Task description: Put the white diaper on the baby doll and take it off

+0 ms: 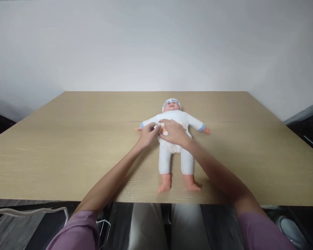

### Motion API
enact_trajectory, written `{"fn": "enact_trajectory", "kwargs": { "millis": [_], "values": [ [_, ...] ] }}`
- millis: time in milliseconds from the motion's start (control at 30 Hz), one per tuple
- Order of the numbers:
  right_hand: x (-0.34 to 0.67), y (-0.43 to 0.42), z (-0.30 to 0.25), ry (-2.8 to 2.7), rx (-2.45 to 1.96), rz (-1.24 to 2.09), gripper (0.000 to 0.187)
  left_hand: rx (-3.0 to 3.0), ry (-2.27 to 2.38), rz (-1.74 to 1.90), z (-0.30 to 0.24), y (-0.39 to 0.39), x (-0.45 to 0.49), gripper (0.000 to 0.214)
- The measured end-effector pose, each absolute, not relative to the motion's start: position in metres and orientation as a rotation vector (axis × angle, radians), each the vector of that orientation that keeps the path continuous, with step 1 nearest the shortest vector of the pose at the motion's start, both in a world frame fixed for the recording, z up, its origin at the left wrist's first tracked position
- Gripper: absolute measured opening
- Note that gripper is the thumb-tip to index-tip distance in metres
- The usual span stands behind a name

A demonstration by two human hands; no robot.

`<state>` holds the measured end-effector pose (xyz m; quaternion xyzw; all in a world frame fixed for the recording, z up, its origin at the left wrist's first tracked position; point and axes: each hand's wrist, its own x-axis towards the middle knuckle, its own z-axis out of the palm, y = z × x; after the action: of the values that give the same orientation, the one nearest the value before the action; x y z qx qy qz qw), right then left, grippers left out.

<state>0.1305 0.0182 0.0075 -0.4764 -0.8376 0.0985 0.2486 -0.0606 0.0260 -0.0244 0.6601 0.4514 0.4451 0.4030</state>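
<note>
Hands meet at the diaper on the doll!
I've the doll face-up mid-table, feet near, presumably for reach; left hand looks pinched on the diaper's left edge, right hand covers its front, perhaps steadying (whether it grips, I can't tell).

A baby doll in a white lettered cap and 2 blue cuffs lies face up on the wood-grain counter, feet toward the near edge. The left hand touches the side of its diaper; the right hand lies across its belly, fingers and thumb apart.
</note>
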Motion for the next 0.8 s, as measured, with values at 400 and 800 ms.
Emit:
{"fn": "enact_trajectory", "kwargs": {
  "millis": [400, 800],
  "values": [
    [0.146, 0.028, 0.008, -2.228, -1.283, 0.450, 0.043, 1.431, 0.919, 1.294, -0.057, 0.043, -0.044, 0.051],
    [0.149, -0.006, 0.024, -1.967, -1.109, 0.128, 0.027, 1.624, 1.248, 1.492, -0.039, 0.013, -0.040, 0.033]
  ]
}}
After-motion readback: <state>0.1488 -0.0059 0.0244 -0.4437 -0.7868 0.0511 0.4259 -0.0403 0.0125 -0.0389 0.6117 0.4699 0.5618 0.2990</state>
